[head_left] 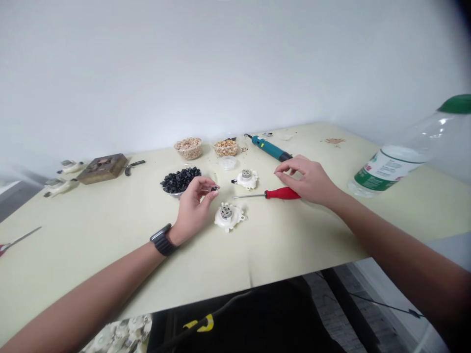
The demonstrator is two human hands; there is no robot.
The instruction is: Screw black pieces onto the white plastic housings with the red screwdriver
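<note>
My left hand [194,206] pinches a small black part [215,188] between thumb and fingertips, just above a white plastic assembly with a metal centre [228,215]. A second white assembly [246,179] lies a little farther back. My right hand [307,180] rests over the handle of a red screwdriver [274,194] lying on the table; its fingers are curled, with the tips pinched together near the thumb. Whether anything is between them I cannot make out. A dish of black parts [180,180] sits beside my left hand.
Two clear cups of small brownish pieces [189,147] [225,146] stand at the back, next to a teal electric screwdriver [270,148]. A plastic bottle [403,157] stands at the right. A brown block [103,167] and more white parts [61,185] lie at the left.
</note>
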